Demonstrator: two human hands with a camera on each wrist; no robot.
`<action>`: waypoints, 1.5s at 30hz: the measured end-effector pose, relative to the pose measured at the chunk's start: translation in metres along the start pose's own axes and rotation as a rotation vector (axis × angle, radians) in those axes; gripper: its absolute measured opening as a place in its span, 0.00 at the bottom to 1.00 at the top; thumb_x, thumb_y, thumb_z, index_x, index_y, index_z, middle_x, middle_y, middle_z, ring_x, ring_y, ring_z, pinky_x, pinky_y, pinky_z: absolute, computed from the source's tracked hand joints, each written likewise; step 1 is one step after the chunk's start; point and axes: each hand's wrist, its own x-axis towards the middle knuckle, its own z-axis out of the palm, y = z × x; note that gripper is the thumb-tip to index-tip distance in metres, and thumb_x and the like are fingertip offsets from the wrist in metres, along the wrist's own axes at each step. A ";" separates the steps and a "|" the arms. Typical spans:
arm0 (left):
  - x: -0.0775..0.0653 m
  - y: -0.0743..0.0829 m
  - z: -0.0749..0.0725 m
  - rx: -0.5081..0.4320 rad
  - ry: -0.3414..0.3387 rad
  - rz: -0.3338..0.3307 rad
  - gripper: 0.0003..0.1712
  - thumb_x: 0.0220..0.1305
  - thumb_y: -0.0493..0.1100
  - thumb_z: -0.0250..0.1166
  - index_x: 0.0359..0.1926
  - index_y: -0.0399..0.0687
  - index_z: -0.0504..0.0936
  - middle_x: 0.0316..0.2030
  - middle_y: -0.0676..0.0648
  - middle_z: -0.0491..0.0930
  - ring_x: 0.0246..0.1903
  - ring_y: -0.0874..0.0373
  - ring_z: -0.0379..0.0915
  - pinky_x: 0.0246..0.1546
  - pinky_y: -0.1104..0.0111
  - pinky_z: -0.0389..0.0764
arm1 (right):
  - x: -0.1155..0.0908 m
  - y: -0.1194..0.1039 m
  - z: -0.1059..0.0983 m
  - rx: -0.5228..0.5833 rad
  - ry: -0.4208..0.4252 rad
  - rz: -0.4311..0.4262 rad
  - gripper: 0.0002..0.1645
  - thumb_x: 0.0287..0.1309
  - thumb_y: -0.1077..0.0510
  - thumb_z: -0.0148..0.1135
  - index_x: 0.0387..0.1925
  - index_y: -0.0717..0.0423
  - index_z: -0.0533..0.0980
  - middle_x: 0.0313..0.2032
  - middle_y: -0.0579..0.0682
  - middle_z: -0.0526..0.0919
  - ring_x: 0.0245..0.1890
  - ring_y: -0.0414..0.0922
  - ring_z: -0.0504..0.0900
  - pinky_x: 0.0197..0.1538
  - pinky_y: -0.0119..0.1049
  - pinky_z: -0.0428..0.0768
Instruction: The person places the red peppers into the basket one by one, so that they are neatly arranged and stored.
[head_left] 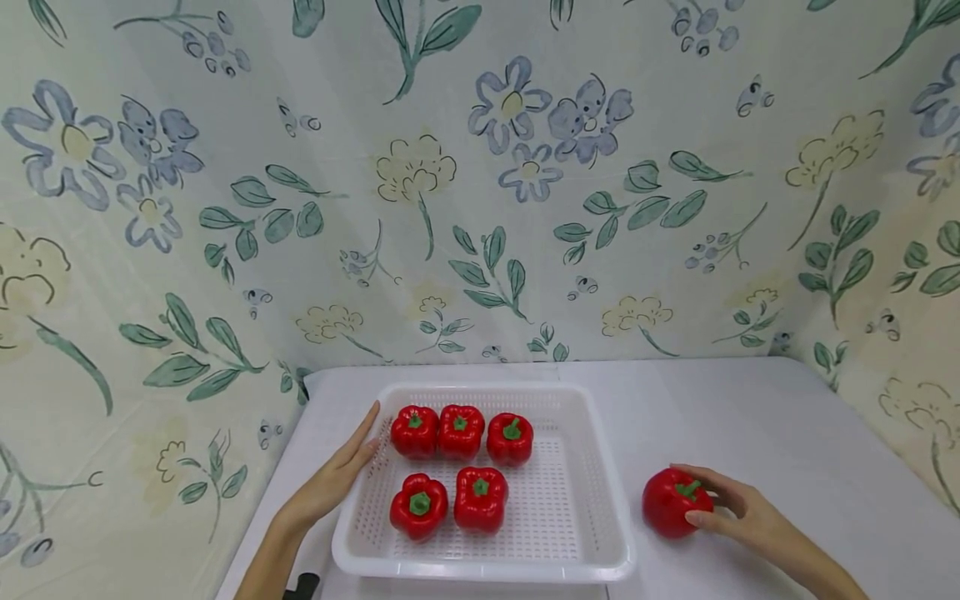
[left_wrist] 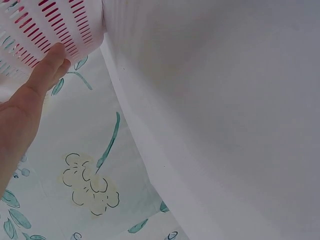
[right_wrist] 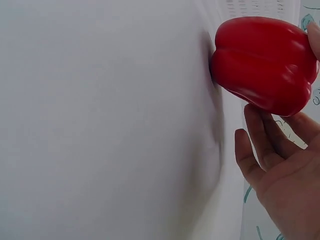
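A white plastic basket (head_left: 611, 517) with slotted walls stands on the table. Inside it sit several red bell peppers (head_left: 480, 500), stems up, three in the back row and two in front, gathered to the left and middle. My left hand (head_left: 333, 479) lies along the basket's left wall with its fingers extended; the left wrist view shows fingertips (left_wrist: 57, 50) against the slots. To the right of the basket, my right hand (head_left: 746, 518) grips another red bell pepper (head_left: 663, 504) between thumb and fingers. In the right wrist view this pepper (right_wrist: 265, 62) is close over the white tabletop.
The white table (head_left: 720, 417) extends to the right and behind the basket. A floral cloth (head_left: 450, 208) hangs at the back and sides. A small black object (head_left: 302, 586) shows at the lower left by my left forearm.
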 end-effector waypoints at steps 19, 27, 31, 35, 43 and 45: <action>-0.001 -0.001 -0.002 -0.009 0.007 -0.014 0.35 0.84 0.57 0.43 0.83 0.74 0.40 0.85 0.50 0.38 0.83 0.38 0.31 0.75 0.35 0.47 | 0.021 -0.072 -0.048 -0.039 0.054 -0.323 0.45 0.56 0.55 0.76 0.73 0.50 0.68 0.61 0.23 0.71 0.53 0.23 0.73 0.39 0.35 0.89; 0.000 -0.002 0.000 -0.005 -0.003 0.001 0.35 0.84 0.56 0.42 0.84 0.71 0.40 0.85 0.50 0.38 0.83 0.40 0.30 0.76 0.37 0.45 | 0.033 -0.109 -0.047 -0.081 0.038 -0.372 0.47 0.51 0.50 0.79 0.73 0.45 0.70 0.69 0.60 0.73 0.60 0.56 0.78 0.41 0.38 0.91; 0.000 -0.002 0.001 -0.014 -0.010 -0.008 0.35 0.84 0.56 0.42 0.84 0.71 0.40 0.85 0.51 0.38 0.83 0.40 0.30 0.76 0.38 0.46 | 0.040 -0.126 -0.038 -0.079 -0.004 -0.402 0.46 0.50 0.49 0.79 0.71 0.42 0.72 0.67 0.56 0.77 0.59 0.61 0.79 0.42 0.39 0.91; -0.001 -0.002 0.002 -0.014 -0.005 -0.015 0.35 0.84 0.55 0.43 0.84 0.72 0.40 0.85 0.50 0.39 0.83 0.39 0.32 0.76 0.39 0.52 | 0.051 -0.144 -0.029 -0.106 -0.062 -0.447 0.45 0.49 0.46 0.80 0.70 0.40 0.73 0.65 0.51 0.80 0.59 0.54 0.81 0.46 0.37 0.90; 0.001 -0.001 -0.002 -0.001 0.005 -0.003 0.35 0.83 0.55 0.44 0.83 0.77 0.41 0.85 0.48 0.41 0.82 0.36 0.39 0.67 0.44 0.75 | 0.076 -0.174 -0.010 -0.132 -0.330 -0.527 0.44 0.53 0.44 0.78 0.71 0.40 0.72 0.64 0.45 0.80 0.60 0.47 0.81 0.57 0.44 0.87; 0.001 -0.001 -0.002 0.000 0.004 -0.002 0.35 0.83 0.56 0.44 0.83 0.76 0.41 0.85 0.49 0.41 0.82 0.36 0.39 0.67 0.44 0.75 | 0.080 -0.179 -0.004 -0.126 -0.399 -0.530 0.44 0.54 0.44 0.77 0.71 0.41 0.71 0.65 0.46 0.79 0.61 0.50 0.80 0.59 0.45 0.86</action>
